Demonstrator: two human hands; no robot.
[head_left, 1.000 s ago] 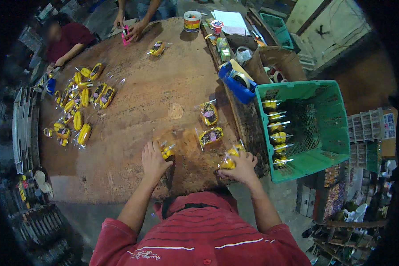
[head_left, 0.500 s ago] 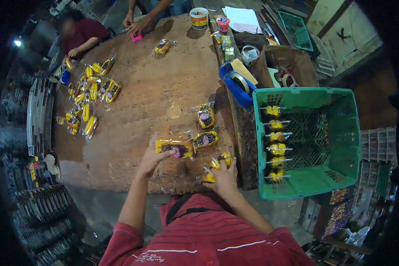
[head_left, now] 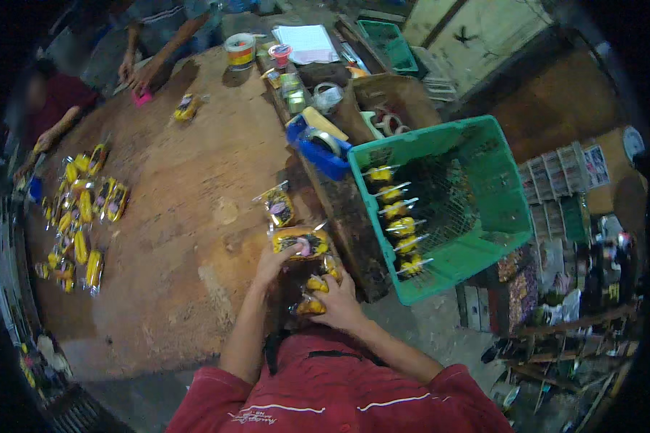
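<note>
Left hand grips glossy, film-wrapped yellow loaf, thumb on top; right hand, palm down, fingers spread, grasps bulging yellow packets over scarred wooden surface.

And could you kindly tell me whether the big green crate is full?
The crate is only partly full: one row of yellow packs lines its left side, while its mesh shows to their right.

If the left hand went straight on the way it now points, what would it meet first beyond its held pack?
Likely the next pack, just ahead of the left hand and held pack, though relative height is unclear.
</note>
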